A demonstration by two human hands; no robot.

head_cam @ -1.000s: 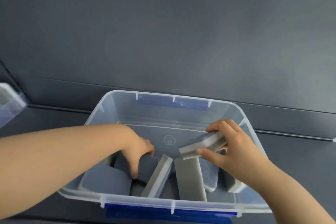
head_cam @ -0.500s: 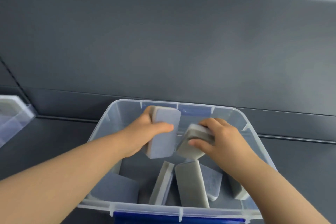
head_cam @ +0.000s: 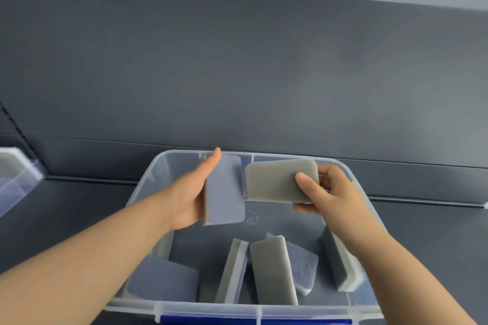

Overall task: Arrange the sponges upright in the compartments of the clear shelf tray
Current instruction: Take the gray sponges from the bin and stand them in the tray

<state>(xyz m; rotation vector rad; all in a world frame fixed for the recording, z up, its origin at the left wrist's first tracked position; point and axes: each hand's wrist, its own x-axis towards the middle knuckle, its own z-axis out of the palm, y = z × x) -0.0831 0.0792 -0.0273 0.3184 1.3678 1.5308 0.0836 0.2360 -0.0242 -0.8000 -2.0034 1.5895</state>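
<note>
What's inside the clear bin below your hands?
At least five sponges lie loose on the bin floor. The arms cover its near corners, so more could hide there.

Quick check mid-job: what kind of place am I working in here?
Likely a shop or stockroom shelf: a dark grey shelf with back panel, a clear storage bin of loose sponges, and a clear shelf tray at the left edge.

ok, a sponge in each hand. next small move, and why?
Probably swing both hands left toward the clear shelf tray at the frame's left edge. The left hand holds a blue-faced sponge and the right hand pinches a grey sponge, both held above the storage bin.
</note>
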